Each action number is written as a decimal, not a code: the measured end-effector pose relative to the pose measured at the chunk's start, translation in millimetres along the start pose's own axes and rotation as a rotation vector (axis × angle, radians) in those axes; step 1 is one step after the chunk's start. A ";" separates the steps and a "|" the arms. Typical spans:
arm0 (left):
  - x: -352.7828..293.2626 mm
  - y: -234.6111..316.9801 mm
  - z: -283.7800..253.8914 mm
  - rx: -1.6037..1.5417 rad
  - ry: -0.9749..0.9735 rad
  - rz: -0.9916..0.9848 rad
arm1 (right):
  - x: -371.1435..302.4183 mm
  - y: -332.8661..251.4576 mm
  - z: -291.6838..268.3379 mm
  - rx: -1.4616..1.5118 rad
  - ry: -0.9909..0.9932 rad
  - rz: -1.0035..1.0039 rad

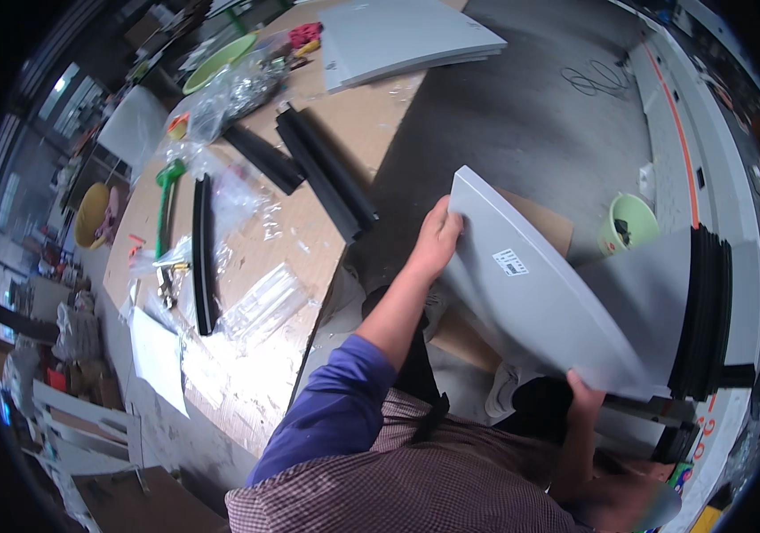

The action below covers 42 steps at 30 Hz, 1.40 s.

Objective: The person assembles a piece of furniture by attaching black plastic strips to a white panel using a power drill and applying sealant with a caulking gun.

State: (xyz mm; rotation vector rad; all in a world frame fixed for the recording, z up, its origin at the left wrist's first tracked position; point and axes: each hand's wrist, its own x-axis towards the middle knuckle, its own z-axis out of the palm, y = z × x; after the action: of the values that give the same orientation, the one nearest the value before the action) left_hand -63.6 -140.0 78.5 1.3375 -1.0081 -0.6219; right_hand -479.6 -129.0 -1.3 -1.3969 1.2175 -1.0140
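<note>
A light grey flat panel (531, 306) with a small printed label tilts in front of me, off to the right of the worktable. My left hand (438, 235) grips its left edge near the upper corner, thumb on the face. At the lower edge, my right hand (584, 396) closes round the panel, with part of its fingers hidden behind. Another grey panel (651, 302) shows behind it, beside a stack of black strips (704, 311) standing on the right.
The wooden worktable (366, 107) on the left bears stacked grey panels (406, 35), black channel pieces (319, 173), a green-handled tool (165, 209), plastic bags (242, 93) and a paper sheet (158, 355). A green bucket (633, 218) and a loose cable (595, 78) are on the floor.
</note>
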 end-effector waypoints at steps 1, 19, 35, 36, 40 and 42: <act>8.6 -6.8 8.9 -0.123 0.156 0.010 | -11.2 9.1 4.5 -0.068 -0.042 0.119; 55.5 -111.0 74.5 -0.210 0.119 -0.310 | -100.8 60.6 85.3 -1.005 -0.609 -0.395; 40.9 -128.2 107.2 -0.194 -0.114 -0.214 | -113.5 54.7 104.3 -0.567 -0.463 0.364; 33.9 -129.3 115.8 -0.179 -0.091 -0.120 | -116.1 57.6 103.5 -0.536 -0.453 0.460; -6.9 -123.0 129.6 0.056 -0.101 -0.098 | -134.0 75.2 100.9 -0.409 -0.326 0.559; -45.7 -110.1 132.2 0.051 -0.162 -0.179 | -139.6 78.8 103.2 -0.159 -0.156 0.550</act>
State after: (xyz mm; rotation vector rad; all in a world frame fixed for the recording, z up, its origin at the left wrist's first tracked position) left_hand -180.6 -185.2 -47.8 1.4503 -1.0463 -0.8553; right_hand -412.6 23.3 -94.4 -1.1354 1.4761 -0.4273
